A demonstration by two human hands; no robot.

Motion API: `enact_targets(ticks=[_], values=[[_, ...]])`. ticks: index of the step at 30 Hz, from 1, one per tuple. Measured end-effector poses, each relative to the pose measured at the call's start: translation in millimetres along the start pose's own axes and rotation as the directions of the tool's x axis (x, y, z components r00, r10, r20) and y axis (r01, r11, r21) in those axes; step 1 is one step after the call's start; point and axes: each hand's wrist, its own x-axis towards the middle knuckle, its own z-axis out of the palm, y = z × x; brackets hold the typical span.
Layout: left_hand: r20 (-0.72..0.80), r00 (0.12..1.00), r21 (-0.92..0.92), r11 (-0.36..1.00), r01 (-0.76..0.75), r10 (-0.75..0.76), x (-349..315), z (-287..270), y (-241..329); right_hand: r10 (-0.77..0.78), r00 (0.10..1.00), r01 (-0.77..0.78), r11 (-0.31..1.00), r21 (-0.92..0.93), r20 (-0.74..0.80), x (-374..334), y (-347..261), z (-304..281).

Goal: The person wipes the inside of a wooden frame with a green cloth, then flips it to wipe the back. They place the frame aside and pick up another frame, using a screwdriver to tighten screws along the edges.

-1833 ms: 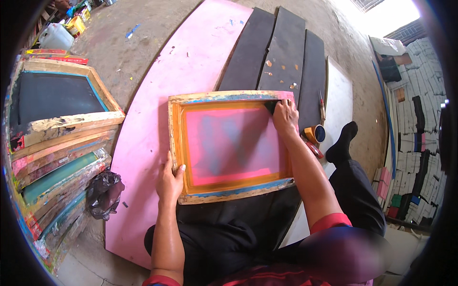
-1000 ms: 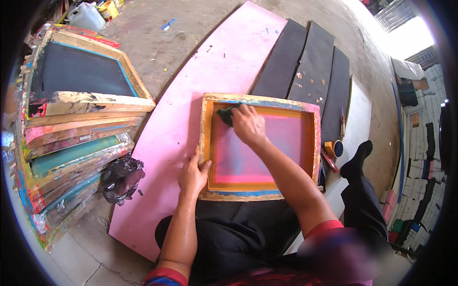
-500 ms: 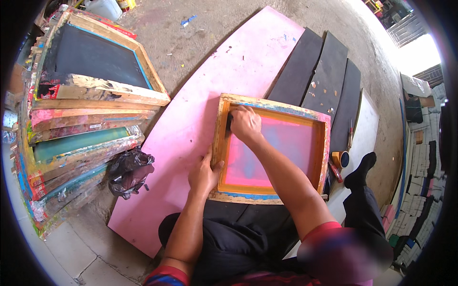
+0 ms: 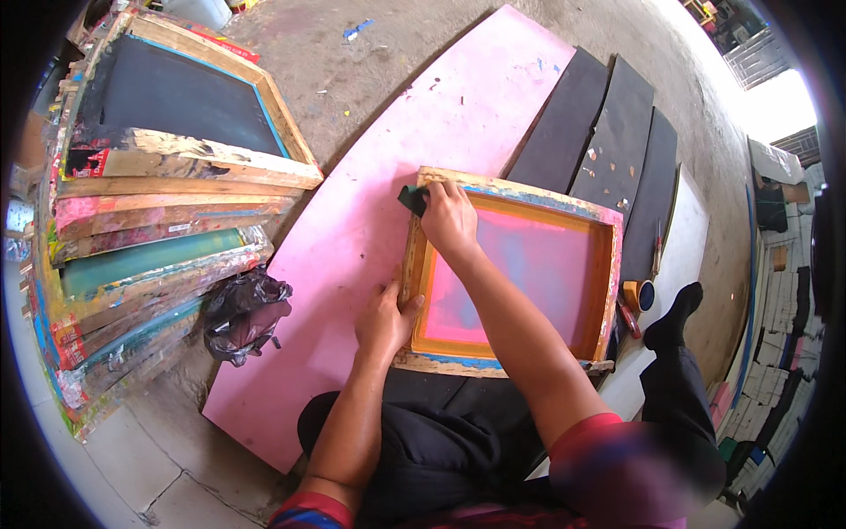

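A wooden screen-printing frame (image 4: pixel 520 187) with orange inner edges rests tilted in front of me. Its mesh (image 4: pixel 520 264) looks pink with bluish-grey smears. My left hand (image 4: pixel 384 316) grips the frame's left side, thumb on top and fingers along the outer edge. At the far left corner, my right hand (image 4: pixel 450 216) is closed on a dark green rag (image 4: pixel 411 199), which sticks out past the frame's edge. The fingers of that hand press near the corner; how much rag lies under them is hidden.
A long pink board (image 4: pixel 370 203) and several black strips (image 4: pixel 564 123) lie underneath. At left stands a stack of paint-stained frames (image 4: pixel 220 163) beside a black plastic bag (image 4: pixel 247 316). A roll of tape (image 4: pixel 645 294) and a red-handled tool (image 4: pixel 628 319) lie near my foot (image 4: pixel 674 316).
My right hand has shifted from inside the frame to its far left corner, and the dark rag now shows beyond the edge. My left hand keeps its hold.
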Motion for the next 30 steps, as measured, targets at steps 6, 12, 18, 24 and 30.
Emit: enact_targets(ticks=[6,12,18,24,30], values=[[-0.010,1.000,0.015,1.000,0.019,-0.018,2.0,-1.1,5.9,0.040,0.997,-0.033,0.994,-0.103,0.063,32.0,-7.9,7.4],[0.000,1.000,-0.019,0.999,0.028,-0.028,1.4,2.0,-0.3,0.138,0.979,-0.125,0.988,-0.092,0.149,24.4,-16.7,-5.4],[0.056,0.998,-0.128,0.992,0.009,-0.002,11.3,-8.7,-4.3,0.080,0.986,-0.059,0.987,-0.146,0.145,2.7,-13.0,1.9],[-0.038,0.990,-0.368,0.923,0.111,-0.134,12.5,-14.3,-1.2,-0.097,0.982,0.101,0.995,-0.016,0.163,-72.5,-36.7,-20.7],[0.032,0.964,-0.498,0.833,0.243,-0.263,26.3,-0.4,-19.1,-0.244,0.945,0.239,0.970,0.050,0.219,-148.8,-43.8,-38.7]])
